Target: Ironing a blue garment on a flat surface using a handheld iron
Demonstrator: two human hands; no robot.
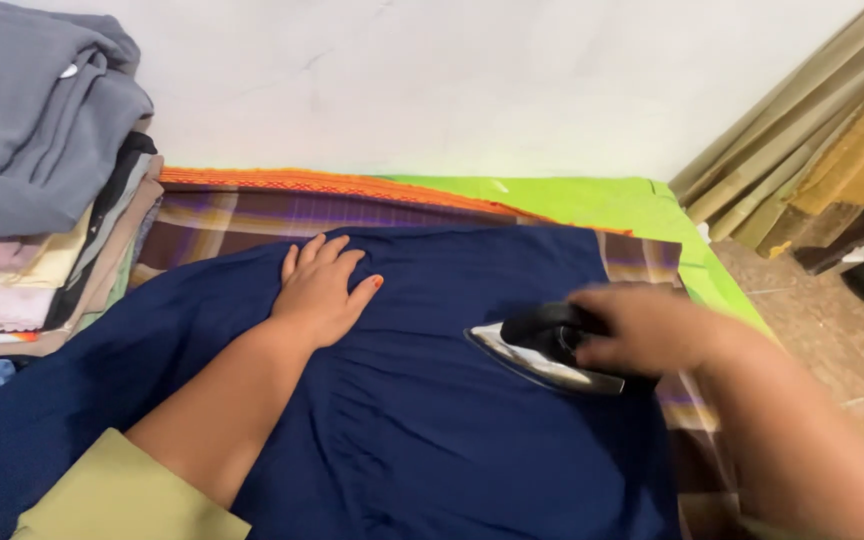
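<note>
- Nearest to me, my left sleeve (pixel 117 495), of a pale olive colour, comes in at the bottom left, and the bare forearm goes from it over the cloth.
- The navy garment (pixel 422 420) lies spread flat in the middle and covers most of the near surface; small gathers run across it below the hands, so it is not fully smooth there.
- My left hand (pixel 322 295) lies flat on the garment, fingers spread and closed on nothing; I judge that it presses the cloth so that it does not slide.
- My right hand (pixel 642 330) is wrapped around the black handle of the iron (pixel 542 350). The hand is blurred, but the grasp looks firm.
- The iron stands with its metal sole on the garment, at the right of the left hand and apart from it, with the pointed tip turned to the left.
- Under the garment lies a plaid cloth (pixel 252 215) in purple and brown, and beyond it an orange woven edge (pixel 282 180) and a green sheet (pixel 602 200).
- At the far left a stack of folded clothes (pixel 37 200) stands just beside the garment's edge, with a grey piece on top.
- At the far right, boards (pixel 812 140) lean on the white wall (pixel 452 80), well apart from the iron; nothing lies on the garment in front of its tip.
</note>
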